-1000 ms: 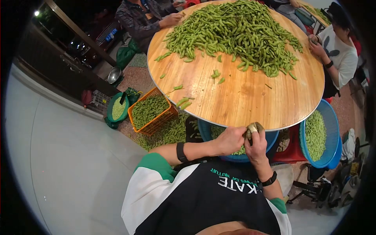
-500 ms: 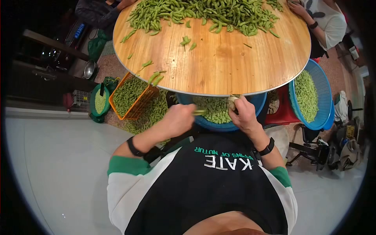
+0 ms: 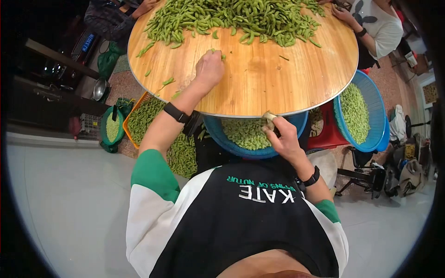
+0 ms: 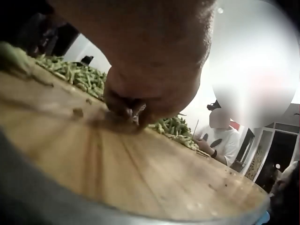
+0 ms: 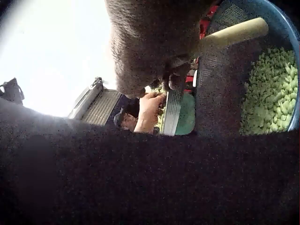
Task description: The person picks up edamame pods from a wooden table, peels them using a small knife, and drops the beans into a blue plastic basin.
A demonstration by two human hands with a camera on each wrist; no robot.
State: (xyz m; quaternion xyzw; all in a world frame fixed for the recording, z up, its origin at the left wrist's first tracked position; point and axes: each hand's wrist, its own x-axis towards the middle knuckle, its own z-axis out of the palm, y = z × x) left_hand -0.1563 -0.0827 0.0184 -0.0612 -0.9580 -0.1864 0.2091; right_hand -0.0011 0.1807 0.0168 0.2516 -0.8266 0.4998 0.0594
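Observation:
Reaching over the wooden tabletop, my left hand (image 3: 211,69) has its fingers curled around green edamame pods (image 3: 223,57), which peek out beside the knuckles. The left wrist view shows that hand low over the wood, its fingertips partly in shadow. My right hand (image 3: 285,136) is at the near table edge, above a blue basket (image 3: 259,152) of shelled beans. Pale, stubby covers (image 3: 268,116) show at its thumb and index finger, and no pod shows there. A pale cylinder (image 5: 239,33) extends from that hand in the right wrist view.
A big heap of pods (image 3: 236,21) covers the far side of the round table (image 3: 296,88). An orange crate (image 3: 127,125) and loose pods (image 3: 181,155) lie at left, another blue basket (image 3: 371,104) at right. Two people (image 3: 378,28) (image 3: 111,23) sit across.
My hands were together at the table edge, then parted, the left holding a green pod over the basket. The left hand has since moved forward onto the tabletop; the right stays near the edge.

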